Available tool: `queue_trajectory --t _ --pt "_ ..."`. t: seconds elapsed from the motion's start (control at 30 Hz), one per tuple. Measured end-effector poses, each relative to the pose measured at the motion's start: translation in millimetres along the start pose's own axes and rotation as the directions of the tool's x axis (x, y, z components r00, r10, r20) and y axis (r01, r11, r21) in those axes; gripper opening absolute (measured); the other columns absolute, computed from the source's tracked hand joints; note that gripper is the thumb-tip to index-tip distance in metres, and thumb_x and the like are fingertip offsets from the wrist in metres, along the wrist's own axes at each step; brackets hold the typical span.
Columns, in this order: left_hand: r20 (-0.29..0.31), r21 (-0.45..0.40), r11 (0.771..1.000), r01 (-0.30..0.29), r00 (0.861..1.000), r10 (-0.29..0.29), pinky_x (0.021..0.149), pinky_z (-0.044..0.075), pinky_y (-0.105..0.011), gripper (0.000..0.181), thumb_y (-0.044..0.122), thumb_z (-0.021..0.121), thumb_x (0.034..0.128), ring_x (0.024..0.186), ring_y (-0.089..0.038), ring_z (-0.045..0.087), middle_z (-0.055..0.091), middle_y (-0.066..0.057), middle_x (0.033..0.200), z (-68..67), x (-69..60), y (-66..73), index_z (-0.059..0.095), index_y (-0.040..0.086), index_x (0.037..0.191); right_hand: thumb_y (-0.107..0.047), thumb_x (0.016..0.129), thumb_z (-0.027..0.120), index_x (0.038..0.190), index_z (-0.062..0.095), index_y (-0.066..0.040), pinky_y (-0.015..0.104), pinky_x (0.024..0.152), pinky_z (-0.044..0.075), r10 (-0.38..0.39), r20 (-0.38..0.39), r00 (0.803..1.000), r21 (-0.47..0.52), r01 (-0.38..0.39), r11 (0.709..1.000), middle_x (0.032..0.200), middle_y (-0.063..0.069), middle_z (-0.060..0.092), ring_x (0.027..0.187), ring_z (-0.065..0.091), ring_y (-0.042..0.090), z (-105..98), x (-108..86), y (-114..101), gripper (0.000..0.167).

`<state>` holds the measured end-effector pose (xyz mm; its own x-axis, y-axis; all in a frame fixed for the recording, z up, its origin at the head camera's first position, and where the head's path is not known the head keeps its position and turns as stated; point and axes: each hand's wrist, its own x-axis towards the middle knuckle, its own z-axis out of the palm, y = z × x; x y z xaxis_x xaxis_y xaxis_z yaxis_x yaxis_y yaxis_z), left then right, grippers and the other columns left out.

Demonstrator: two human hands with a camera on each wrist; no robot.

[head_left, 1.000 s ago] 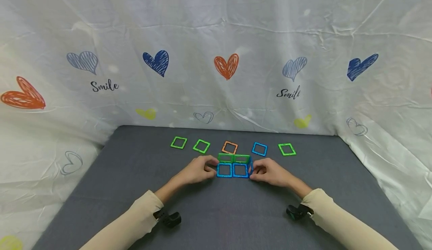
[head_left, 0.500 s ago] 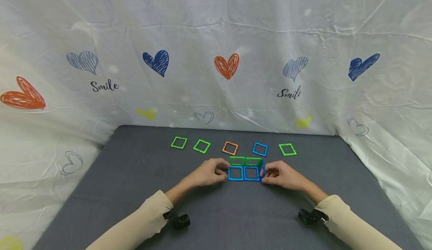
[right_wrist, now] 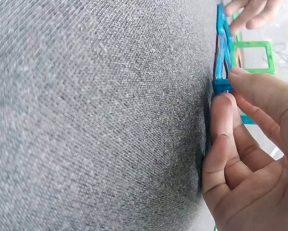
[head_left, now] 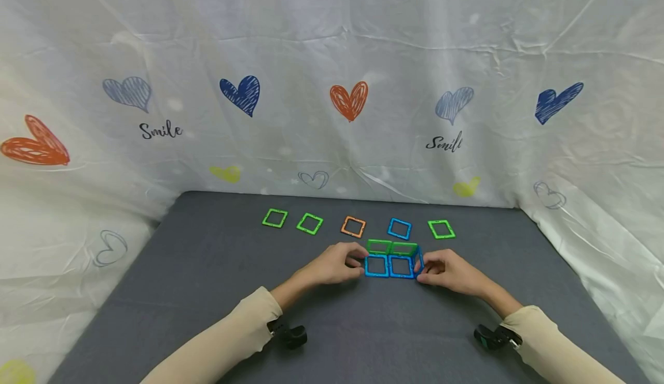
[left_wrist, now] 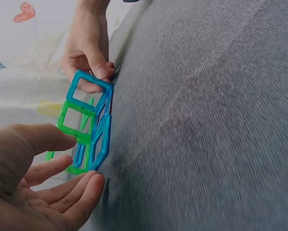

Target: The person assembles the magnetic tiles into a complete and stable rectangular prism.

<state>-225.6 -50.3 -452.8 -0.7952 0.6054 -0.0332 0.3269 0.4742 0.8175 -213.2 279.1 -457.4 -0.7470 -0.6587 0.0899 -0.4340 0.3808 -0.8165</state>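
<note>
Two blue square magnetic tiles, the left one (head_left: pixel 376 275) joined to its twin, lie flat in the head view. Green tiles (head_left: pixel 380 241) stand upright along their back edge. A blue tile (head_left: pixel 420 260) stands at the right end. My right hand (head_left: pixel 451 270) pinches that end tile between thumb and fingers, as the right wrist view shows on the blue edge (right_wrist: pixel 223 86). My left hand (head_left: pixel 339 262) is at the left end, its loosely extended thumb and fingertips touching the joined tiles' edge. In the left wrist view, my left hand (left_wrist: pixel 43 183) partly covers the lower tiles.
Behind the joined tiles lies a row of loose square tiles: green (head_left: pixel 272 225), green (head_left: pixel 305 231), orange (head_left: pixel 350 234), blue (head_left: pixel 397 236) and green (head_left: pixel 445 237). The grey tabletop (head_left: pixel 363 338) ends at a white drape (head_left: pixel 290 142) printed with hearts.
Both hands and the joined tiles between them have slid to the right across the table, and slightly toward me at first. The row of loose tiles has stayed in place.
</note>
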Motion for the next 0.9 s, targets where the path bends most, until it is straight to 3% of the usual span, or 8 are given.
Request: queue_trajectory --t 0.17,0.37,0.5,0.63,0.77,0.9 --pt "0.024 -0.002 0.999 -0.044 0.999 0.044 0.084 0.055 -0.028 0.034 0.003 0.07 0.0963 0.105 -0.023 0.069 0.066 -0.014 0.125 -18.9 -14.3 -11.1 0.062 -0.002 0.129 -0.006 0.097 0.071 0.105 0.071 -0.004 0.027 0.063 0.052 0.001 -0.004 1.0 -0.001 -0.001 1.0 0.089 0.005 0.069 0.071 0.066 0.027 0 -0.2 2 0.008" --pt "0.044 -0.011 0.995 -0.098 0.994 0.098 0.083 0.056 -0.029 0.034 0.005 0.073 0.0956 0.099 -0.022 0.071 0.07 -0.013 0.114 -64.4 -44.2 -35.8 0.062 -0.005 0.126 -0.007 0.097 0.071 0.105 0.071 -0.004 0.028 0.063 0.052 0.01 -0.002 1.0 0.002 -0.01 1.0 0.089 0.005 0.069 0.072 0.066 0.026 0 -0.2 3 0.009" --pt "0.009 0.073 0.992 -0.102 0.995 0.102 0.083 0.055 -0.031 0.039 0.014 0.076 0.0946 0.098 -0.02 0.069 0.069 -0.01 0.113 -98.1 -65.1 -52.9 0.062 -0.002 0.127 -0.008 0.097 0.072 0.104 0.071 -0.003 0.028 0.063 0.053 0.007 -0.004 1.0 -0.007 -0.007 1.0 0.089 0.005 0.069 0.072 0.066 0.026 0 0.7 3 0.009" --pt "-0.043 0.156 0.981 -0.113 0.992 0.121 0.083 0.055 -0.038 0.051 0.024 0.079 0.0924 0.103 -0.028 0.065 0.066 -0.014 0.12 -126.5 -79.6 -70.8 0.059 0.001 0.134 -0.007 0.097 0.072 0.104 0.07 -0.002 0.028 0.064 0.053 0.008 -0.005 1.0 -0.008 -0.008 1.0 0.088 0.005 0.069 0.072 0.066 0.025 0 0.4 3 0.009" --pt "-0.107 0.198 0.974 -0.111 0.985 0.134 0.084 0.053 -0.048 0.064 0.029 0.082 0.0897 0.111 -0.036 0.06 0.061 -0.018 0.129 -146.1 -86.9 -89.4 0.055 0.003 0.141 -0.007 0.097 0.071 0.104 0.07 -0.002 0.028 0.063 0.053 0.013 -0.002 1.0 -0.01 -0.013 1.0 0.088 0.005 0.069 0.072 0.066 0.024 0 0.4 3 0.009" --pt "-0.155 0.233 0.968 -0.092 0.979 0.131 0.087 0.05 -0.055 0.07 0.03 0.085 0.0864 0.115 -0.04 0.057 0.058 -0.018 0.131 -157.1 -89.6 -104.3 0.054 0.003 0.142 -0.007 0.097 0.072 0.104 0.07 -0.001 0.028 0.064 0.053 0.019 -0.001 1.0 -0.011 -0.019 1.0 0.089 0.005 0.069 0.073 0.066 0.024 2 0.9 3 0.009"
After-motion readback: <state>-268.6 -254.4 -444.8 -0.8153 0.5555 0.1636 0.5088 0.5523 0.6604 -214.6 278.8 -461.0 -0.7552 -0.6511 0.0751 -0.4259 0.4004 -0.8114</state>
